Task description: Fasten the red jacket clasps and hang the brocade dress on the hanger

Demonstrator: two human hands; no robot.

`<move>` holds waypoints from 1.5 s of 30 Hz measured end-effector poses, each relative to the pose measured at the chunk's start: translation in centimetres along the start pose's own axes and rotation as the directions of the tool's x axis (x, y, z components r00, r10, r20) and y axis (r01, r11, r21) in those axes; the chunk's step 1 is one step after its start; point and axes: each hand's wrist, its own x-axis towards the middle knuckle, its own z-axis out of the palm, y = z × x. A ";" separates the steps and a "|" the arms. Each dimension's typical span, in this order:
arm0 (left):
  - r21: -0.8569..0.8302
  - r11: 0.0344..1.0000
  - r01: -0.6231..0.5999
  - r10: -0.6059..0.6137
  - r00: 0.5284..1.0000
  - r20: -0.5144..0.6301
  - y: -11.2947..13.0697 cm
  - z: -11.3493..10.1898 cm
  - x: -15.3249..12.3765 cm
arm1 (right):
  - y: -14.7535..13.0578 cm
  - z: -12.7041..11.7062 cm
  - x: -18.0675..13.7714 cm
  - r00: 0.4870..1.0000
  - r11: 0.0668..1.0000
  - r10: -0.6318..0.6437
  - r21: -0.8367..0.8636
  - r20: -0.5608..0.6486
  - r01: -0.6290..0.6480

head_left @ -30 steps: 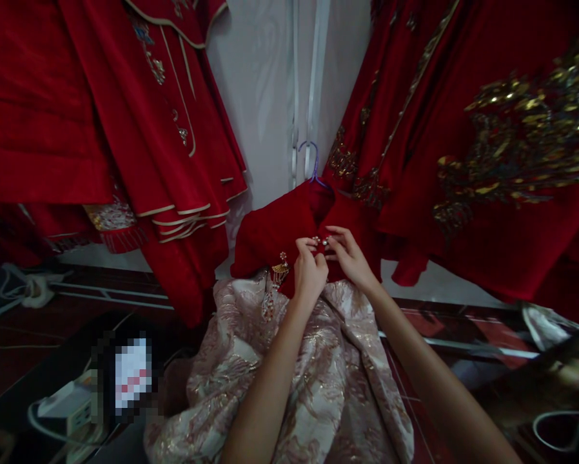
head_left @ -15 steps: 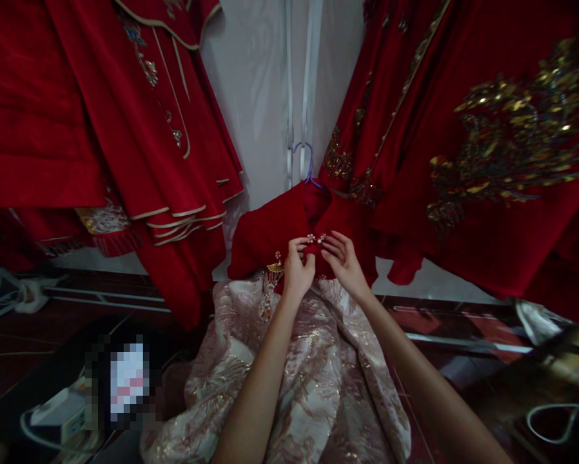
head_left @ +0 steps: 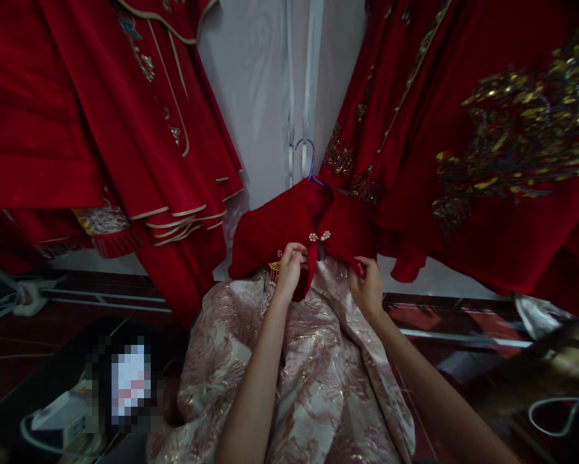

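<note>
A short red jacket (head_left: 270, 229) on a purple hanger (head_left: 312, 161) lies over shiny pale pink brocade fabric (head_left: 309, 348) in front of me. Two flower-shaped pearly clasp pieces (head_left: 320, 236) sit side by side at its neck, and the front panels part below them. My left hand (head_left: 291, 265) is closed on the left panel's front edge. With bent fingers, my right hand (head_left: 368, 283) grips the lower edge of the right panel. A gold tasselled ornament (head_left: 273, 270) hangs at the jacket's left side, partly behind my left hand.
Red garments with pale piping (head_left: 173, 161) hang at left. At right hangs a red garment with gold sequin embroidery (head_left: 521, 135). A metal rail (head_left: 463, 336) runs low on the right. A blurred-out screen (head_left: 131, 380) and a white power strip (head_left: 60, 412) are at lower left.
Both hands have left the clasp. My left hand moved slightly down and left to the panel edge; my right hand moved down and right to the hem. The front panels now spread apart.
</note>
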 end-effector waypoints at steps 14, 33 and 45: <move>0.308 0.951 -0.030 -0.112 0.895 0.432 -11.1 4.0 -1.2 | -6.8 -8.6 14.1 0.993 0.999 -0.015 0.040 -0.116 0.020; 0.389 0.921 -0.001 -0.344 0.464 0.816 3.5 -0.9 -3.4 | -6.3 -3.9 7.0 0.769 0.949 -0.014 0.252 0.639 -0.192; 0.574 0.816 -0.067 0.182 0.973 -0.144 -2.5 -6.2 0.9 | -10.3 -2.0 5.8 0.659 0.631 0.042 0.492 0.751 -0.600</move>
